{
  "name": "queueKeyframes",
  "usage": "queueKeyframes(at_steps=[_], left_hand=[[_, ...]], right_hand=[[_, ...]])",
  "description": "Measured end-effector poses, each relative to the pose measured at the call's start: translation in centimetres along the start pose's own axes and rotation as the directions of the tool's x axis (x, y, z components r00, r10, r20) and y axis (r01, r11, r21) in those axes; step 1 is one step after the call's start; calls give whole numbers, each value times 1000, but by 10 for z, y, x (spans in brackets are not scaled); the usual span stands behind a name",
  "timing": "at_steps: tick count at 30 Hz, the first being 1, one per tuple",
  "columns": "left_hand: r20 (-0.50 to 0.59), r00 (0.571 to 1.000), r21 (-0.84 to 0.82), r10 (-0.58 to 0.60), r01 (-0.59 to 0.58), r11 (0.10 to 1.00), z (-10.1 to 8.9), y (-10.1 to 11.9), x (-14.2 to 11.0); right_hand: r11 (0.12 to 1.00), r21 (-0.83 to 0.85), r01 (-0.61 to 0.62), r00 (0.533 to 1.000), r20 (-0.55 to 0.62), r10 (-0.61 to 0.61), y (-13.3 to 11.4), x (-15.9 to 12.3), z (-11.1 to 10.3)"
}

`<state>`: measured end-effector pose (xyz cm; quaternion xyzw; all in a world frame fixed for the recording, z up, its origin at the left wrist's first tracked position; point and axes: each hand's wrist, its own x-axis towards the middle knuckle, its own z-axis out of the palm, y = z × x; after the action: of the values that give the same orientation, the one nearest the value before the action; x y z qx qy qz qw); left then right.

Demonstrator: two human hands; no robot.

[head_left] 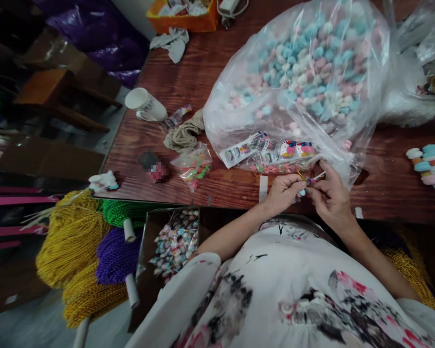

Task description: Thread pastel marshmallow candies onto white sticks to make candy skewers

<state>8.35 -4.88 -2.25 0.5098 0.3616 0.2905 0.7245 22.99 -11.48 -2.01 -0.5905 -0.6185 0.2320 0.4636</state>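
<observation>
Near the table's front edge, my left hand [283, 193] and my right hand [331, 195] meet with fingertips pinched on one small marshmallow stick. Its white stick [319, 177] pokes up by my right index finger. A light-blue piece [302, 192] shows below my left fingertips, and a thin yellow tie [300, 174] sticks out above them. My fingers cover most of the rest. Just beyond lie printed wrappers [270, 153] and a bag of small pink and green pieces [271, 167]. A large clear bag of pastel marshmallows [311, 63] stands behind them.
On the left are a white mug [145, 104], a rag [184, 133] and a small candy bag [194, 164]. Below the edge stands a carton of wrapped sweets [177, 239], beside yellow cord bundles [72, 237]. Marshmallow skewers [431, 166] lie at right.
</observation>
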Motion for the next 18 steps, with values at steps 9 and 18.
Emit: queueKeyframes(at_steps=[9, 18], left_hand=[[58, 986, 187, 157, -166, 968, 2, 8, -2], [243, 970, 407, 13, -114, 906, -5, 22, -2]], right_hand=[[788, 447, -423, 905, 168, 391, 12, -11, -3], [929, 283, -238, 850, 523, 59, 29, 19, -26]])
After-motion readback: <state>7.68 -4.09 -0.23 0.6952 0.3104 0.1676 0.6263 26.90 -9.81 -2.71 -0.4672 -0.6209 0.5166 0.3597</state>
